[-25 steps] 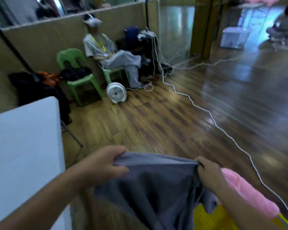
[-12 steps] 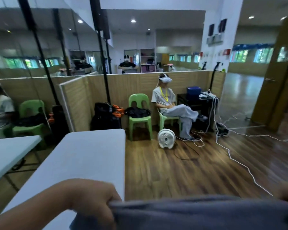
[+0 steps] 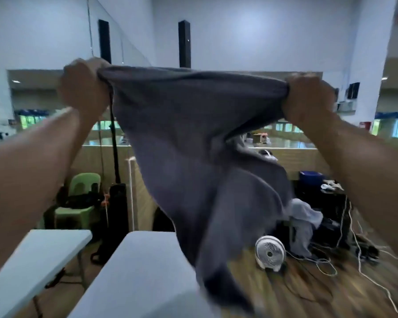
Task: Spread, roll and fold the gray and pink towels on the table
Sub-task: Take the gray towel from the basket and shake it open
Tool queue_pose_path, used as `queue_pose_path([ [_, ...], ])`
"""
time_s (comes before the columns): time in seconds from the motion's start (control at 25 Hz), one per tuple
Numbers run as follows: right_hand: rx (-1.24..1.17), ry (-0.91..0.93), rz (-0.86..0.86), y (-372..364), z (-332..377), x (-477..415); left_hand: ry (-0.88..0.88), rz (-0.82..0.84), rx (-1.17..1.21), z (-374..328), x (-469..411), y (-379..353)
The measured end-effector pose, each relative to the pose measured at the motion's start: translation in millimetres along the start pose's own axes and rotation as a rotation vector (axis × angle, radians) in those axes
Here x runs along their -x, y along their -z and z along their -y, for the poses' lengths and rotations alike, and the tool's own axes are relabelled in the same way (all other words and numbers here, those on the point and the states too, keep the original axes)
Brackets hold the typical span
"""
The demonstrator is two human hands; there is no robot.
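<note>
Head view: left hand (image 3: 83,88) and right hand (image 3: 307,97) grip gray towel (image 3: 193,145), top edge level, length hanging down.

Pretty dim, cool bluish indoor light; motion blur smears the floor (image 3: 285,294) and towel (image 3: 193,134) bottom; wide-angle warp bends the edges; background's soft.

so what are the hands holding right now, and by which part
Both hold the gray towel by its top edge: the left hand grips one upper corner, bunched, and the right hand grips the other. The rest hangs free above the white table.
</note>
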State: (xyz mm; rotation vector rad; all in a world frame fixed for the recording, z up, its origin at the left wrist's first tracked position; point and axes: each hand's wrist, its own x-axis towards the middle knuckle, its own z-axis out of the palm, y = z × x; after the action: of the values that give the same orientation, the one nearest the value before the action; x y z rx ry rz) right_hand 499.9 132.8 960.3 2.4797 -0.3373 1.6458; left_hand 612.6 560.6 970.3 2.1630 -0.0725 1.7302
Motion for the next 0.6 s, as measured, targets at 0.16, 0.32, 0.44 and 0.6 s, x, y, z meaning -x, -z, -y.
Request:
queue_pose_path([
  [0.16, -0.018, 0.042, 0.022, -6, 2, -2, 0.031, 0.117, -0.054, 42, 1, 30],
  [0.32, -0.073, 0.113, 0.219, -49, 25, 69, 0.086, 0.484, -0.214, 104, 75, 22],
  [0.44, -0.028, 0.172, 0.46, -83, 47, 157, 0.079, 0.718, -0.382, 147, 144, 13],
  [0.6, -0.061, 0.168, 0.686, -112, 64, 297, 0.033, 0.988, -0.584, 210, 254, 17],
])
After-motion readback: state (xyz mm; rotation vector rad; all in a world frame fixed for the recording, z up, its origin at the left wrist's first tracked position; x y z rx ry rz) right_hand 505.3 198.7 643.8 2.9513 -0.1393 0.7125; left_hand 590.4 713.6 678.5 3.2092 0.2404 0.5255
